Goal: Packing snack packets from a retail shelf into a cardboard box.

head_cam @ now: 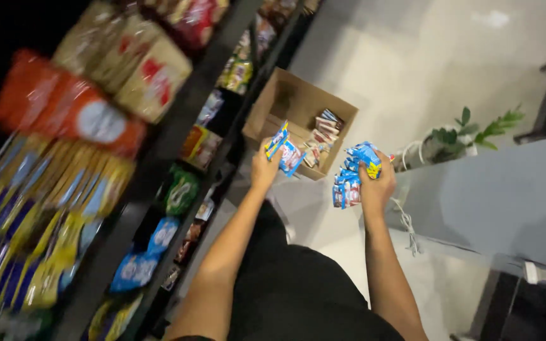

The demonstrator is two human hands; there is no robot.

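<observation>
My left hand [264, 168] grips a couple of small blue snack packets [285, 150], raised in front of an open cardboard box [284, 96]. My right hand [375, 182] is closed around a bunch of the same blue snack packets [352, 173], held a little to the right of the box. The box stands on the pale floor by the shelving and holds several more small packets [322, 134] along its right side. Both forearms reach forward from the bottom of the view.
Black shelving [159, 158] filled with blurred snack bags runs along the left. A grey counter [500, 196] stands at the right, with a white cable [407, 224] hanging off it. A green potted plant [469, 136] sits behind it on the pale floor [406, 63].
</observation>
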